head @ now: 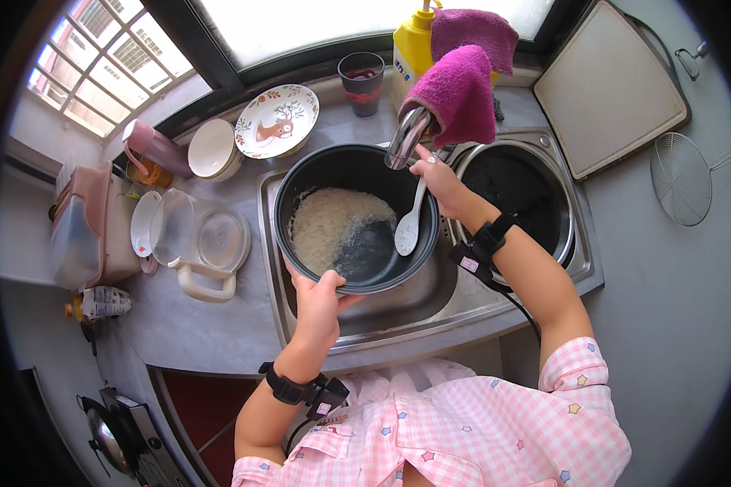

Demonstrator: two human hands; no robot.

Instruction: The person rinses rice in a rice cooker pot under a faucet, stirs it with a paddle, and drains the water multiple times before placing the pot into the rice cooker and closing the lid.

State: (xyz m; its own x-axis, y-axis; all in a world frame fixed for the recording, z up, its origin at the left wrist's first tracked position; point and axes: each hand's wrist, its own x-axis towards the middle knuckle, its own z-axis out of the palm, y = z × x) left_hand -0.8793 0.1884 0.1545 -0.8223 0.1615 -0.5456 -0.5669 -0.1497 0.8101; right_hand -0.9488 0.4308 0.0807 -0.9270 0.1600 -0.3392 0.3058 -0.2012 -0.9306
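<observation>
My left hand [318, 301] grips the near-left rim of a dark rice-cooker inner pot [358, 285], thumb over the edge. The pot is tilted above the left basin of a steel sink [402, 313]. Wet white rice [335, 222] lies heaped on its left side. With my right hand [440, 182] I hold a white plastic rice spoon [407, 234], its bowl inside the pot on the right, with grains on it. The chrome faucet [407, 139] hangs over the pot's far right rim, close to my right hand, with a magenta cloth [457, 91] draped on it.
A round dark pan [515, 189] sits in the right basin. Left of the sink are a clear plastic jug [210, 237], bowls [212, 149] and a deer-patterned plate [278, 120]. A cup [361, 82] and yellow pump bottle [411, 55] stand behind. A cutting board [609, 91] and wire strainer [682, 179] are at right.
</observation>
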